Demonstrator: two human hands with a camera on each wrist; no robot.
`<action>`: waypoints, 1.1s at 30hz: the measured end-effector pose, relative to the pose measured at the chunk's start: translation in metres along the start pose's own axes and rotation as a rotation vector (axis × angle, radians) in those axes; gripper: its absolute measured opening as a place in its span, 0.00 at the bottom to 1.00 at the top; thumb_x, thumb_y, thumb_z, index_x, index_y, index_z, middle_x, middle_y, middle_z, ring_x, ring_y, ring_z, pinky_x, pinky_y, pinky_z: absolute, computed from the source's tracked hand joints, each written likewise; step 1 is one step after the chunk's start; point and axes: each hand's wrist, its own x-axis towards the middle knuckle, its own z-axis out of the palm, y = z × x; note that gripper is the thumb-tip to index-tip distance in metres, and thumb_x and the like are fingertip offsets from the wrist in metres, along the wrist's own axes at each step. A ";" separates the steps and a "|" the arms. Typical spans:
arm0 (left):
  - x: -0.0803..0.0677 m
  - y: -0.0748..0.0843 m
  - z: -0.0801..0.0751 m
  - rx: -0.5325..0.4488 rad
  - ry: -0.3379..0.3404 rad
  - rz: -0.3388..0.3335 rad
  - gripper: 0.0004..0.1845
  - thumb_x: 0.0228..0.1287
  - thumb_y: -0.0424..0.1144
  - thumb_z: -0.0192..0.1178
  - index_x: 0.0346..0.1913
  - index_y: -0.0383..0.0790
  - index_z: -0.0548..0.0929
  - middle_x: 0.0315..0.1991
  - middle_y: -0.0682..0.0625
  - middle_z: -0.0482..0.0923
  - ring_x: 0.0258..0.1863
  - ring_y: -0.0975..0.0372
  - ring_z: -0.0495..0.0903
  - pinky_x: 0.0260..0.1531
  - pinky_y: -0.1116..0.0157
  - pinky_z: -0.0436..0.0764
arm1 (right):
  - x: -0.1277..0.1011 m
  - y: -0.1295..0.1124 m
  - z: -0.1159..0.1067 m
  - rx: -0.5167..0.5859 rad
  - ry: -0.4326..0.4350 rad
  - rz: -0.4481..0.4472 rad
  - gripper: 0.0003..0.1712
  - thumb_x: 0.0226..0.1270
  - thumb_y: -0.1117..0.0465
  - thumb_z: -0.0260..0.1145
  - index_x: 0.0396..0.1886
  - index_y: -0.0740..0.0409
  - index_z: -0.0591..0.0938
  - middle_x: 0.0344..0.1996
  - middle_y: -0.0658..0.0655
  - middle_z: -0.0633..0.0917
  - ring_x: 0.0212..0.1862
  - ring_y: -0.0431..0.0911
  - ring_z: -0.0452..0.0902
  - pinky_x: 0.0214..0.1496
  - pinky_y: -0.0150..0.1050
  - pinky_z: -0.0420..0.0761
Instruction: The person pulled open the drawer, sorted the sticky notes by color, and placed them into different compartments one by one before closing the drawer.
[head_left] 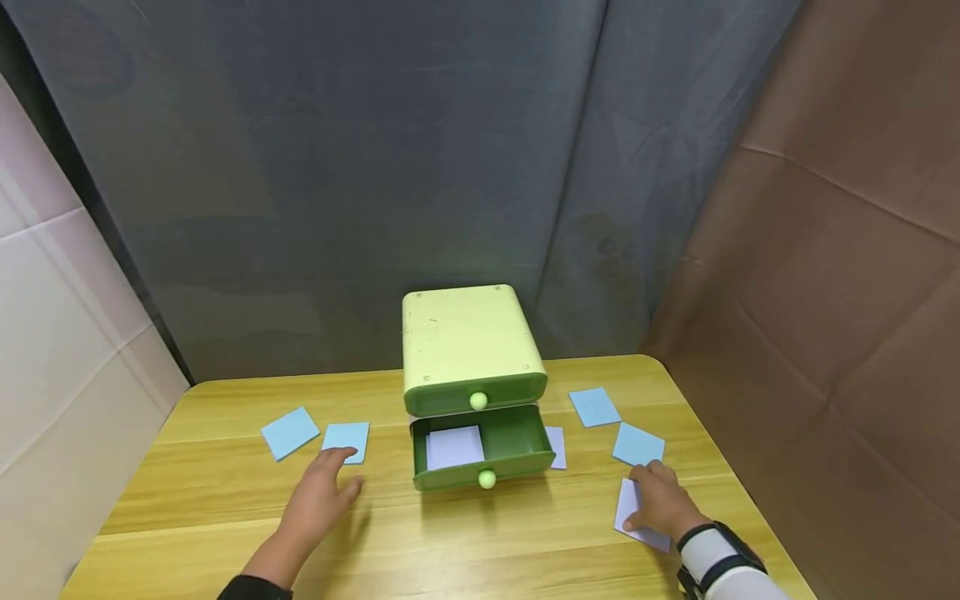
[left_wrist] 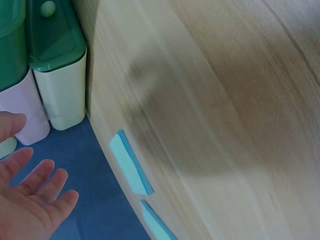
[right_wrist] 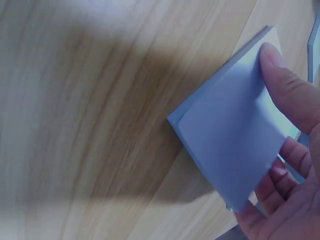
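My right hand (head_left: 663,502) grips a lavender sticky note pad (head_left: 626,504) on the table's right side. In the right wrist view the thumb lies on one edge of the pad (right_wrist: 225,130) and the fingers are at another edge. My left hand (head_left: 318,497) holds nothing; its fingers are spread and relaxed, close to a blue sticky note pad (head_left: 347,437) that they partly overlap in the head view. Between the hands stands a small green drawer cabinet (head_left: 472,337). Its lower drawer (head_left: 517,433) is pulled out, with a lavender pad (head_left: 455,448) inside on the left.
Another blue pad (head_left: 291,433) lies at the far left. Two more, one blue pad (head_left: 595,407) and another blue pad (head_left: 637,444), lie right of the cabinet. A lavender pad (head_left: 557,448) is partly hidden by the drawer. Cloth curtains (head_left: 375,167) hang behind the wooden table (head_left: 420,550).
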 end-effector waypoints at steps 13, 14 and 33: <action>0.000 -0.001 0.009 0.030 0.005 0.014 0.24 0.61 0.35 0.64 0.58 0.30 0.75 0.56 0.35 0.74 0.57 0.41 0.73 0.55 0.45 0.75 | 0.000 -0.011 -0.007 0.022 -0.019 0.077 0.32 0.41 0.61 0.81 0.45 0.67 0.75 0.34 0.57 0.83 0.37 0.50 0.79 0.36 0.51 0.79; 0.000 -0.001 0.009 0.032 0.006 0.014 0.24 0.61 0.35 0.64 0.58 0.29 0.75 0.56 0.35 0.74 0.57 0.41 0.73 0.55 0.45 0.75 | 0.000 -0.011 -0.007 0.032 -0.020 0.077 0.32 0.41 0.62 0.81 0.45 0.67 0.74 0.34 0.57 0.83 0.37 0.49 0.79 0.36 0.50 0.79; -0.005 -0.004 0.008 0.029 -0.017 0.001 0.24 0.61 0.35 0.65 0.59 0.30 0.75 0.56 0.36 0.75 0.57 0.41 0.74 0.54 0.45 0.76 | -0.004 -0.014 -0.014 0.056 -0.026 0.040 0.14 0.57 0.69 0.70 0.42 0.65 0.77 0.42 0.65 0.84 0.44 0.58 0.81 0.41 0.51 0.82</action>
